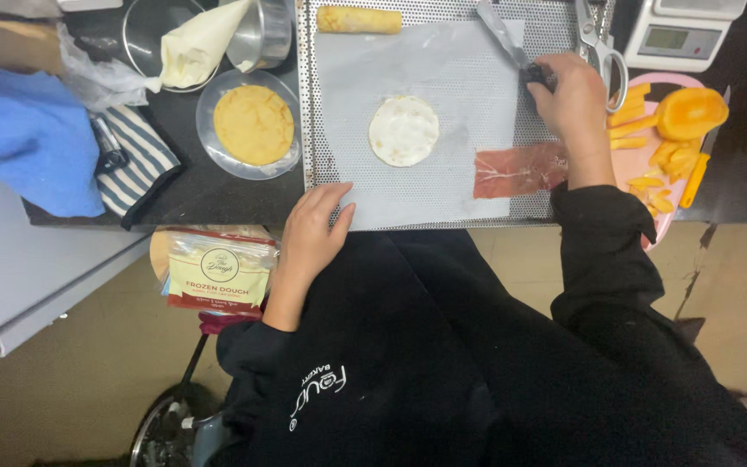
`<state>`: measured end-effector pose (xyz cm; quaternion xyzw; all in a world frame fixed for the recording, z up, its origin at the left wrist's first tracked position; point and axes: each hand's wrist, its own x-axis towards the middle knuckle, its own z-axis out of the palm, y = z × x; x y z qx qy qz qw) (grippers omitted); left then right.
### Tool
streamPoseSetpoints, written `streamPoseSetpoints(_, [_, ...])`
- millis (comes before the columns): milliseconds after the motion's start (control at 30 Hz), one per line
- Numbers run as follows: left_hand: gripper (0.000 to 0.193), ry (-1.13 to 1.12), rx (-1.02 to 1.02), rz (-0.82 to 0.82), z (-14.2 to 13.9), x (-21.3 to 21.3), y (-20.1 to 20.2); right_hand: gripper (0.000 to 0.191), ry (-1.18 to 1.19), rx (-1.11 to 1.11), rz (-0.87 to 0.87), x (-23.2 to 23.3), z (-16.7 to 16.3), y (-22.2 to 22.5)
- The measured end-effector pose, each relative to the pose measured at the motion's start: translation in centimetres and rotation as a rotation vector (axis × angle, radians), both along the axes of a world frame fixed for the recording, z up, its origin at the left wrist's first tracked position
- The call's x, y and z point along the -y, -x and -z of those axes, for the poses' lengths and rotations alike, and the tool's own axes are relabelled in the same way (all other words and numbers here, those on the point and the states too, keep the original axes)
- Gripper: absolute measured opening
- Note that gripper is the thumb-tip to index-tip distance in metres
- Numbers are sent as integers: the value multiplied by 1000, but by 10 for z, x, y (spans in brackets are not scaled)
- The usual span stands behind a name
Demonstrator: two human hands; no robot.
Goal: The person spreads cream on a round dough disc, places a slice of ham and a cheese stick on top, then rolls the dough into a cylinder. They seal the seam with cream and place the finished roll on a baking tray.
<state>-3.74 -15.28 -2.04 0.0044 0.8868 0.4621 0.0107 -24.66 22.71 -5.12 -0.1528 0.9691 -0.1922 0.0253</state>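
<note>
Right hand [574,99] grips the knife [512,43] over the perforated tray [304,104]; left hand [313,229], fingers relaxed, steadies the paper's edge. White dough round [403,131] waits mid-tray, apparently ready for spreading, needing a controlled stroke.

Knife handle [539,74] buried inside the right hand [574,99], scissors [596,41] and far-right scale [683,30] cropped by the far edge
</note>
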Motion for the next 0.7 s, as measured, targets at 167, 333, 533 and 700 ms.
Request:
streamPoseSetpoints(167, [28, -14, 3, 86, 1, -20, 11, 32, -9, -47, -38, 0, 3, -7])
streamPoseSetpoints(333, [28, -24, 8, 157, 2, -39, 21, 39, -57, -184, -61, 1, 3, -11])
streamPoseSetpoints(533, [26, -74, -11, 276, 16, -92, 45, 27, 123, -2, 309, -45, -16, -47])
streamPoseSetpoints(700, [20, 34, -139, 372, 47, -179, 88, 38, -36, -361, 217, -70, -10, -40])
